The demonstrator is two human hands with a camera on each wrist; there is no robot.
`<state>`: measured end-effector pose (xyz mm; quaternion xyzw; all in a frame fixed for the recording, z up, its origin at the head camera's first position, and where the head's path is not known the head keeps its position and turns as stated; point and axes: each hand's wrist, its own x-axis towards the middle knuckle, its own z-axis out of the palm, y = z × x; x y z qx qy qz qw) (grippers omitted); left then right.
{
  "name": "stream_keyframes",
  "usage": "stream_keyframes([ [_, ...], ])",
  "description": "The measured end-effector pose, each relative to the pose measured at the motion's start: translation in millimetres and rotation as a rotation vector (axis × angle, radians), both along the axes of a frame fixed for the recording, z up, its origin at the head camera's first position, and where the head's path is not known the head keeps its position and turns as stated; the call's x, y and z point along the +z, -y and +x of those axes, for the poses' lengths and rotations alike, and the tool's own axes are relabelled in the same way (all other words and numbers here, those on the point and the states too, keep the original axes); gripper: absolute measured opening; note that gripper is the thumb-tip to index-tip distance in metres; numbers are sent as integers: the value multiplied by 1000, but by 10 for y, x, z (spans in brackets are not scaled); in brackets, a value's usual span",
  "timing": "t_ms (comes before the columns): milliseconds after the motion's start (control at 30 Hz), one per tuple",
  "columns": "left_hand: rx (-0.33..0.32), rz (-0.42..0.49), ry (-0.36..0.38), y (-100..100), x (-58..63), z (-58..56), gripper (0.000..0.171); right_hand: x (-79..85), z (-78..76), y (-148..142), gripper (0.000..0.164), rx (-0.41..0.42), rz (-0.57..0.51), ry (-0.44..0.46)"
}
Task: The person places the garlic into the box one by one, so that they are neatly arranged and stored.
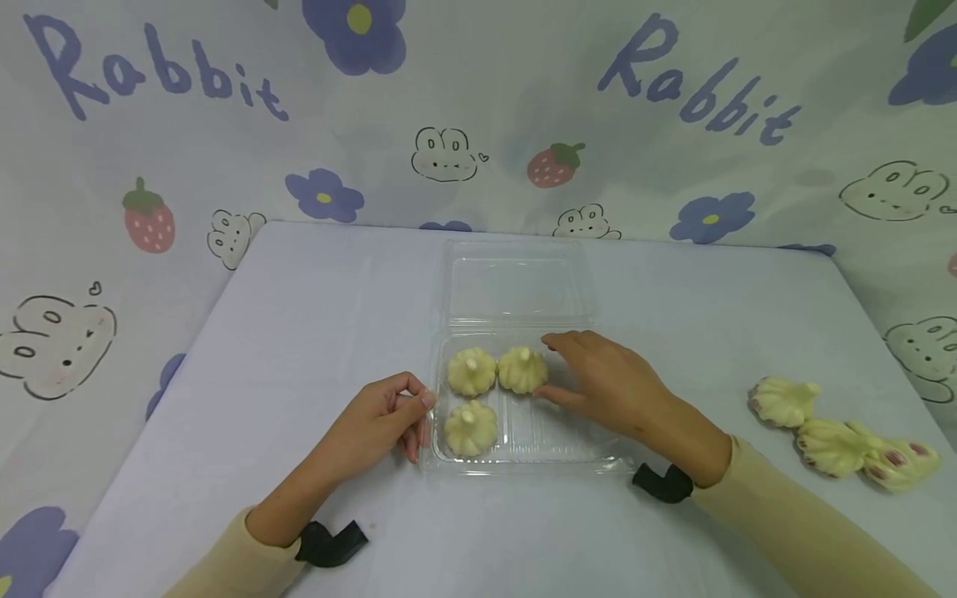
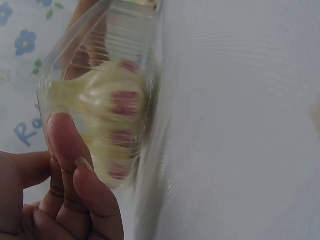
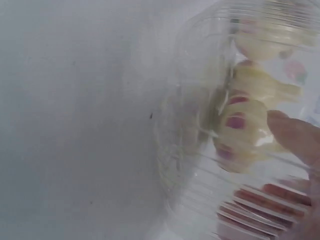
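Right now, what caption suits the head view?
Three ribbed, yellowish garlic bulbs in a clear plastic box, between left hand and right hand.

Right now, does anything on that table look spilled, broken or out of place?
Nothing looks spilled or broken. Only the three garlic bulbs at the right seem slightly out of place: they lie on their sides outside the clear container, while the three inner bulbs stand upright.

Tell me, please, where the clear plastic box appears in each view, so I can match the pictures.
Head: box near the centre, slightly low.
Left wrist: box at upper left.
Right wrist: box across the right half.
Shared landmark: pale garlic bulbs inside the box.
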<state>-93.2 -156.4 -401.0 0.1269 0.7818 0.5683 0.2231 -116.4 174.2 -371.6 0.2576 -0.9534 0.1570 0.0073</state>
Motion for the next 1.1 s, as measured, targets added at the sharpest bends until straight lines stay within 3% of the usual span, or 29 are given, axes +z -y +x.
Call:
stream_keyframes([
  [233,2,-8,-1,2,2,-3,29,88,79,-123,59,-3,-41,-45],
  [600,0,-2,-14,-6,1,-9,27,264,355,-494,53,-41,-91,-165],
  [733,3,0,-14,-5,4,-7,28,279,459,-640,57,-53,-74,-219],
  [1100,2,-1,0,-6,-10,1,29,346,802,-1092,75,-182,-44,-198],
])
